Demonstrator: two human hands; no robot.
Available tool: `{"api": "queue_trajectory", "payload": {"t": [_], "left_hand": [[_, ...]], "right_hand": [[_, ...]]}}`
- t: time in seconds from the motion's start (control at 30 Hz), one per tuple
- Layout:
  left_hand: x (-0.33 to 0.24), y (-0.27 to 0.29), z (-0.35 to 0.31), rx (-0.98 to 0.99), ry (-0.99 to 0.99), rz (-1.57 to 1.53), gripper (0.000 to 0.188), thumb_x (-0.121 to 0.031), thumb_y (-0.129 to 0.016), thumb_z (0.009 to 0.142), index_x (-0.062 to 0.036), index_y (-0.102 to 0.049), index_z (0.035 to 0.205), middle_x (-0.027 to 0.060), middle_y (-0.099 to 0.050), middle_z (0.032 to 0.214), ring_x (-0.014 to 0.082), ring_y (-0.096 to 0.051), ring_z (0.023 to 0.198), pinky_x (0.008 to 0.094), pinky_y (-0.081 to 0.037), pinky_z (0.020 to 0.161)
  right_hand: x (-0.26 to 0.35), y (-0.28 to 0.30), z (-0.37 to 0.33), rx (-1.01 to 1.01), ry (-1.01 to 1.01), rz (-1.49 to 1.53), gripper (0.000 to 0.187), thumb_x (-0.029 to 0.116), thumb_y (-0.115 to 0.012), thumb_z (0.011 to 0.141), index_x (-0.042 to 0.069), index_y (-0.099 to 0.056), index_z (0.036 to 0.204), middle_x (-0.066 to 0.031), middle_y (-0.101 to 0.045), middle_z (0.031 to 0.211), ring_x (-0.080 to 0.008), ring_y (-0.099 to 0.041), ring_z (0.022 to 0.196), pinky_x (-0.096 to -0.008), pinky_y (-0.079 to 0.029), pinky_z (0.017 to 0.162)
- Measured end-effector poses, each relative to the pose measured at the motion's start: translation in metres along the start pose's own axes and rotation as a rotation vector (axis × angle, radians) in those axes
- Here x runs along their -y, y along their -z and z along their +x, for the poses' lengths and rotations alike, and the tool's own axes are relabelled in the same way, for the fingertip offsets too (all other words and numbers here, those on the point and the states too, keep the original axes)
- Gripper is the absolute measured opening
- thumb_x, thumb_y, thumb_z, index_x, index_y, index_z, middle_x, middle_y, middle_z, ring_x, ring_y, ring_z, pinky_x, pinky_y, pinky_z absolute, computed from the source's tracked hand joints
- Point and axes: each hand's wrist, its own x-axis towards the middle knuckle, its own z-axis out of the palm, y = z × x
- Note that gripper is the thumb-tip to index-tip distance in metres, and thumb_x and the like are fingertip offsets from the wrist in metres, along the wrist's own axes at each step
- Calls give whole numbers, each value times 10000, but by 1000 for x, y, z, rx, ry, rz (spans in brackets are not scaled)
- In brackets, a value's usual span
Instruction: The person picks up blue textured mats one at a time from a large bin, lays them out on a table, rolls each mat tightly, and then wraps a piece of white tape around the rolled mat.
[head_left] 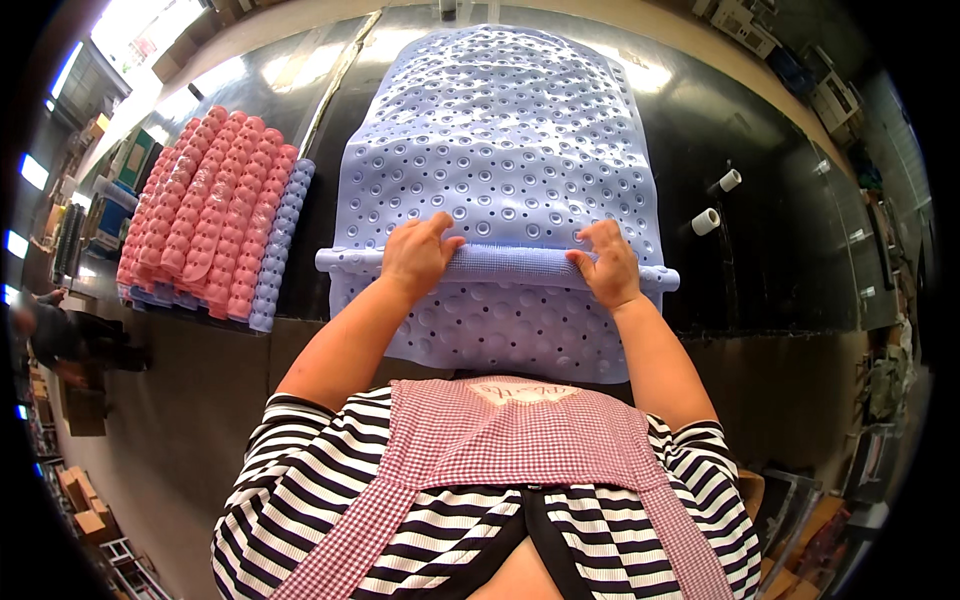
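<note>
A light-blue bath mat (500, 185) dotted with suction cups and small holes lies lengthwise before me. Its near end (515, 330) hangs close to my apron. Across this end runs a light-blue roll (508, 262) with a fine bristly middle; its smooth ends stick out past the mat's sides. My left hand (418, 256) is closed over the roll left of the bristly part, thumb pointing inward. On the other side my right hand (607, 264) grips it with curled fingers, thumb against the bristles. The undersides of both hands are hidden.
Rolled pink mats (205, 205) lie stacked at the left, with a blue rolled mat (283, 245) beside them. Two small white rolls (706, 221) are on the black table (790, 250) at right. A blurred person (75, 335) is at far left, near cardboard boxes (88, 500).
</note>
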Motion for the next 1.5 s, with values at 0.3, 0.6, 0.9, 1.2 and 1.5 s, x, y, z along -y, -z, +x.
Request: {"api": "queue_trajectory", "payload": {"t": [0.3, 0.6, 0.9, 1.2, 1.5], "left_hand": [[11, -11, 11, -44, -28, -53, 273, -333, -734, 885, -82, -629, 864, 116, -664, 861, 347, -648, 835, 452, -508, 722], [-22, -1, -60, 43, -89, 123, 779, -543, -646, 914, -53, -445, 1485, 271, -311, 1587, 438, -299, 1472, 544, -224, 1205], [5, -26, 142, 358, 157, 283, 825, -677, -503, 953, -254, -266, 1620, 213, -47, 1695, 384, -3, 1572, 600, -21, 1227], [28, -35, 132, 80, -18, 101, 652, -507, -775, 816, -140, -599, 1325, 182, -531, 1400, 387, -466, 1328, 524, -325, 1122], [-7, -21, 118, 196, -117, 354, 772, -525, -848, 716, -83, -573, 1287, 114, -622, 1163, 316, -582, 1114, 440, -424, 995]], "right_hand": [[3, -5, -6, -83, 149, -406, 306, 373, -760, 857, 91, -643, 828, -79, -632, 835, -317, -619, 800, -433, -488, 704], [29, -20, -60, 3, 153, -428, 857, 572, -646, 904, 54, -378, 1532, -253, -303, 1604, -460, -243, 1499, -610, -173, 1204], [-52, -43, 113, -173, 187, -398, 500, 493, -661, 907, 69, -644, 1171, -182, -606, 1200, -369, -555, 1151, -490, -406, 1015], [-13, -47, 67, -96, 221, -406, 772, 594, -778, 767, 43, -556, 1262, -140, -592, 1232, -303, -522, 1242, -448, -374, 1060], [-5, -27, 117, 196, 60, -529, 676, 606, -838, 683, 68, -672, 1059, -103, -689, 1056, -300, -640, 1071, -435, -446, 978]]}}
